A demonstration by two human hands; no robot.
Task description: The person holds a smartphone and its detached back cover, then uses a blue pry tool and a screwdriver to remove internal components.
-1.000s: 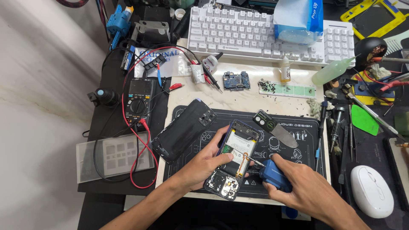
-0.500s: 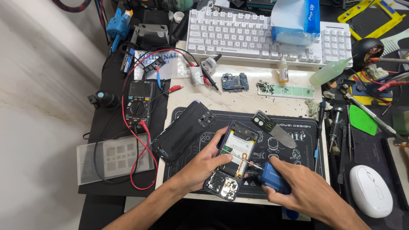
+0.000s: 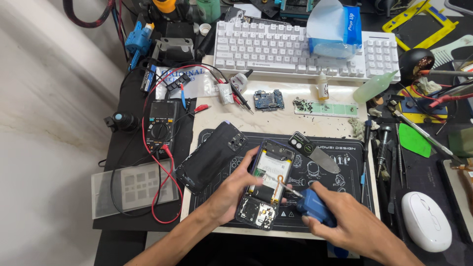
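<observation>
- We see our left hand (image 3: 235, 189) gripping the opened smartphone (image 3: 266, 183) w/ fingers wrapped over its left edge, thumb up near the top corner; the phone lies back-off on the black repair mat (image 3: 345, 162), tilted a bit right at the top.
- Our right hand (image 3: 352, 226) is closed round a blue electric screwdriver (image 3: 315, 211); its thin bit points left and touches the phone's inside approx. mid-body, just below the white battery area.
- The phone's bottom end sits near the mat's front edge, close to the table edge, so there's little room toward us.
- Removed black back cover (image 3: 211, 156) lies just left of the phone, angled, overlapping the mat's left edge; it nearly touches our left fingers, so that side is tight.
- Right of the phone: a small camera-lens part (image 3: 300, 143) and a metal pry spatula (image 3: 322, 160) lie near the top-right corner, apart from it. The mat below them is bare, giving open room around our right hand.
- A blue-handled tool (image 3: 364, 152) lies along the mat's right edge.
- Behind the mat: small circuit board (image 3: 268, 100), green screw strip (image 3: 325, 108), white keyboard (image 3: 276, 49), all well apart from the phone.
- Left, off the mat: black multimeter (image 3: 160, 125) w/ red leads looping toward the back cover.
- Far right: white mouse (image 3: 426, 221), well clear of our right hand.
</observation>
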